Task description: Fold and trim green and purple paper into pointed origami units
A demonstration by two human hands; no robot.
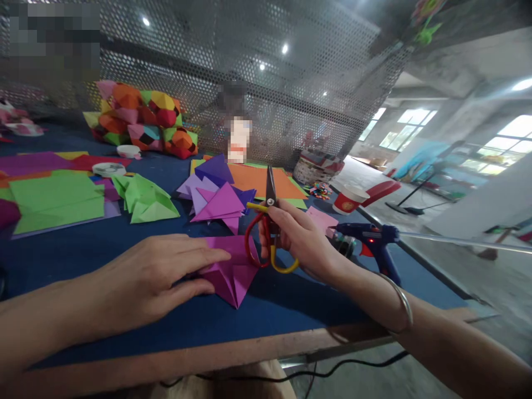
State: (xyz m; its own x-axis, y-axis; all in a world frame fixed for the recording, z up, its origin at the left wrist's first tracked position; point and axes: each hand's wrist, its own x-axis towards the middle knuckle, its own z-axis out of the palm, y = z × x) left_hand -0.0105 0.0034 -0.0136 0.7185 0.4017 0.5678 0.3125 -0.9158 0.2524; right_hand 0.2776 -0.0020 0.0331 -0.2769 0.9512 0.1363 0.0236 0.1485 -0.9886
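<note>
In the middle of the blue tabletop lies a magenta-purple folded paper [235, 274] with a point toward the table edge. My left hand [166, 271] rests on its left part, index finger across the top and thumb on the near side, holding it. Just right of it, my right hand [297, 235] is closed round a pair of scissors [271, 194] with red and yellow handles, blades together and pointing up. A short yellow rod-like piece [256, 207] shows by the pivot; I cannot tell what it is. Beyond are folded purple and pink pieces [220, 202].
A blue glue gun [378, 235] with a lit red light lies at right, near a paper cup [349, 199]. At left are a green folded piece [145, 200] and coloured sheets [58, 202]. Finished paper balls [143, 122] stand behind. A black cable [344, 363] runs below the table edge.
</note>
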